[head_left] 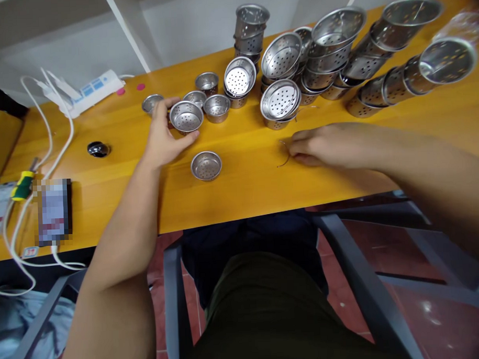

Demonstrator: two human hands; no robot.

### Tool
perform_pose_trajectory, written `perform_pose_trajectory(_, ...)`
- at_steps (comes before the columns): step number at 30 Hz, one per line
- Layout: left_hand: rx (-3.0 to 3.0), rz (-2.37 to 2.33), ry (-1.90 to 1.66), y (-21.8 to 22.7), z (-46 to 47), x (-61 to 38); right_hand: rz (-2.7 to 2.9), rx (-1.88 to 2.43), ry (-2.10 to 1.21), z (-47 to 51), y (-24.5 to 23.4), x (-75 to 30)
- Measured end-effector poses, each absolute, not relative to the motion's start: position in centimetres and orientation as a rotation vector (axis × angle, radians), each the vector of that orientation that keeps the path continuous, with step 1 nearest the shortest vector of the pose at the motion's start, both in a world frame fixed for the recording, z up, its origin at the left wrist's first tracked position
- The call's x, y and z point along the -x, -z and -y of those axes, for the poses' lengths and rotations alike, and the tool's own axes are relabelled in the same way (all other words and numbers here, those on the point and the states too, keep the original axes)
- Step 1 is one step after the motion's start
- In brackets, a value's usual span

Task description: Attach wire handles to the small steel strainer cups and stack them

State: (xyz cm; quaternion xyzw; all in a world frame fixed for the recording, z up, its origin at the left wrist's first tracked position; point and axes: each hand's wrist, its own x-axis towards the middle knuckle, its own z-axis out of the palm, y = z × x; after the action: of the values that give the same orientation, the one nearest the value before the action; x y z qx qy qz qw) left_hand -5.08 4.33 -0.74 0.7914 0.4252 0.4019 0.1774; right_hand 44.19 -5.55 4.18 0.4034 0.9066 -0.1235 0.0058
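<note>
My left hand (165, 132) is closed round the side of a perforated metal cup (186, 117), thumb at its near edge and fingers behind it. Directly in front of me a shallow perforated cup (206, 166) sits apart on the table. My right hand (311, 145) rests low over the table with its fingertips pinched together at a thin dark wire (285, 158). Several small cups, among them one cup (216, 108) just right of the held one, stand behind my left hand. A short stack of perforated cups (281, 102) stands beyond my right hand.
Tall leaning stacks of perforated cups (411, 76) fill the back right of the yellow table (248, 195). At the left lie a power strip (95, 93), white cables, a black round object (98, 149), a phone (54, 211) and a yellow-green screwdriver (23, 185).
</note>
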Motion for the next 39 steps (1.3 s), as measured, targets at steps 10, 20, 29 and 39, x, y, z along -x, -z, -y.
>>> perform_pose_trajectory(10, -2.212, -1.128, -1.151, 0.2, -3.2, 3.8, -2.780, -1.020, 0.346, 4.6, -5.2, -40.9)
perform_pose_trajectory(20, -2.233, -1.120, -1.180, 0.4, -2.8, 2.8, -2.655, -0.981, 0.260, 4.2, -5.9, -38.8)
perform_pose_trajectory(29, -2.226, -1.031, -1.209, 1.3, -3.1, 3.2, -2.615, -1.157, 0.442, 5.4, -6.4, -38.3)
perform_pose_trajectory(39, -2.209, -1.117, -1.158, 0.8, -2.7, 2.9, -2.430, -1.171, 0.305, 6.2, -8.6, -36.7)
